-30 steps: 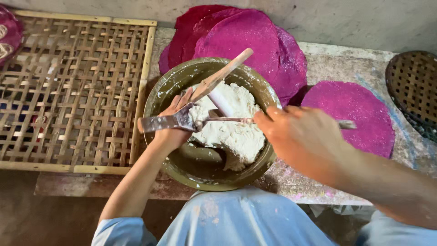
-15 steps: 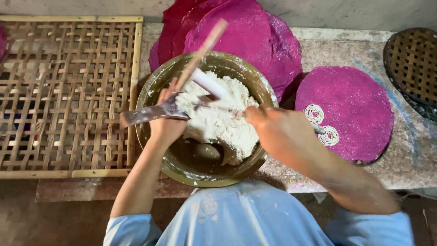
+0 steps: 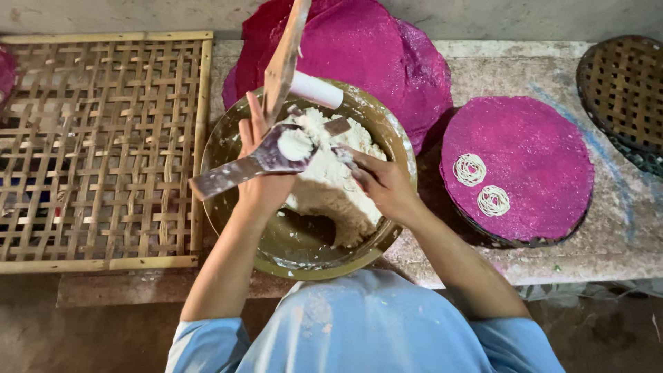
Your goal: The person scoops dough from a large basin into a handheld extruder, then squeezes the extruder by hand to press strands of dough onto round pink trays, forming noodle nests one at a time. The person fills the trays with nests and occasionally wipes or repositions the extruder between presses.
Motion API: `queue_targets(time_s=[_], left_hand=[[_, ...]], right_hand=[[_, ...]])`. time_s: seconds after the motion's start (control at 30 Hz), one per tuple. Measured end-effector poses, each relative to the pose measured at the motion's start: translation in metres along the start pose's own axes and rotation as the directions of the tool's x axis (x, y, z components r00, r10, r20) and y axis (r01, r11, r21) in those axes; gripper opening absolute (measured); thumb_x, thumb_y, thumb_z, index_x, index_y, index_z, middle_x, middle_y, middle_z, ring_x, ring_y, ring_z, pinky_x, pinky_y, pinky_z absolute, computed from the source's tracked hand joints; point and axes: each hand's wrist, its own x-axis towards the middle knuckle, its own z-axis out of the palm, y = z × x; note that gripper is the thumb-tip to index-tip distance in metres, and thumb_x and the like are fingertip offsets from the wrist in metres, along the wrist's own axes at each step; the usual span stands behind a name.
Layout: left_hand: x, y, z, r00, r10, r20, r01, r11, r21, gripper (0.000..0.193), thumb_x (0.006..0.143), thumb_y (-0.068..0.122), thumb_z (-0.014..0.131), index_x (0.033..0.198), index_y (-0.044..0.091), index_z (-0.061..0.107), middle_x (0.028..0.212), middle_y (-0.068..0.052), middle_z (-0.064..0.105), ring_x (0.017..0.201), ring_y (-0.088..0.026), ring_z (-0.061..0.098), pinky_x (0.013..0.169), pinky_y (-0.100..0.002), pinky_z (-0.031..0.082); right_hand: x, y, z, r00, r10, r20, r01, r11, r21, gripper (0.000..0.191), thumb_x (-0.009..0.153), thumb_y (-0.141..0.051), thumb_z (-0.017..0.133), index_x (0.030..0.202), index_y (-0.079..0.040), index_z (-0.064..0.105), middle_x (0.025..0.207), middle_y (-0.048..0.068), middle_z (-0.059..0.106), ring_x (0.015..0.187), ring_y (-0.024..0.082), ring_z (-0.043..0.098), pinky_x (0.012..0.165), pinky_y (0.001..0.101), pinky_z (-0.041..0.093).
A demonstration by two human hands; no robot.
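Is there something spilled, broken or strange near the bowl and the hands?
Nothing stands out. The dough stays inside the bowl. The left hand holds a flat metal tool, the right hand touches the dough. Only smears line the rim.

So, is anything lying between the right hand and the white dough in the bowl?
Nothing visible does. The right hand is already inside the bowl, fingers down on the white dough. The metal spatula in the left hand hangs over the dough's left side, beside the right hand rather than beneath it.
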Motion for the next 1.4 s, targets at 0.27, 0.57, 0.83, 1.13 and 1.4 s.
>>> queue_targets(time_s=[0.27,0.57,0.83,1.13,1.4], left_hand=[[0.016,-0.032,0.02,0.917,-0.384,0.104,0.398,0.896,-0.196,0.095,0.08,0.009,0.07,0.163,0.002,0.022,0.142,-0.019,0.053,0.097,-0.025,0.065,0.067,-0.035,0.058],[-0.044,0.06,0.044,0.819,-0.253,0.515,0.52,-0.054,-0.853,0.039,0.072,-0.009,0.064,0.109,-0.001,0.066,0.092,-0.012,0.068,0.074,-0.022,0.066,0.057,-0.034,0.056],[-0.076,0.195,0.095,0.81,0.348,0.471,0.378,0.304,-0.874,0.047,0.082,-0.001,0.078,0.126,0.002,0.062,0.122,-0.012,0.069,0.112,-0.016,0.066,0.097,-0.032,0.055],[-0.081,0.339,0.107,0.705,0.45,0.548,0.378,0.416,-0.827,0.022,0.088,0.002,0.08,0.108,0.004,0.071,0.1,-0.007,0.073,0.097,-0.015,0.071,0.081,-0.032,0.058],[-0.038,0.378,0.165,0.648,0.664,0.372,0.14,0.377,-0.916,0.04,0.086,0.004,0.081,0.124,0.006,0.068,0.125,-0.008,0.071,0.118,-0.018,0.069,0.102,-0.036,0.056]], right_hand=[[-0.027,0.03,0.014,0.987,-0.053,0.153,0.075,0.987,-0.142,0.05,0.103,-0.01,0.056,0.153,-0.017,0.056,0.084,0.018,0.065,0.069,0.015,0.052,0.067,0.0308,0.051],[0.01,0.021,-0.063,0.83,-0.553,-0.08,0.505,0.682,0.529,0.071,0.108,-0.038,0.059,0.164,-0.013,0.024,0.163,0.018,0.035,0.153,0.031,0.043,0.127,0.0487,0.038],[-0.095,-0.01,-0.196,0.811,-0.569,-0.136,0.535,0.627,0.565,0.066,0.103,-0.041,0.061,0.147,0.001,0.034,0.158,0.027,0.044,0.123,0.039,0.066,0.084,0.0448,0.062],[-0.195,0.041,-0.296,0.392,-0.881,0.265,0.903,0.314,-0.293,0.069,0.096,-0.018,0.06,0.158,-0.029,0.033,0.138,0.025,0.059,0.123,0.053,0.064,0.095,0.0463,0.062],[-0.212,0.092,-0.363,0.801,-0.59,0.106,0.573,0.805,0.154,0.096,0.1,-0.029,0.078,0.168,-0.017,0.012,0.168,0.023,0.029,0.161,0.036,0.028,0.132,0.0528,0.025]])
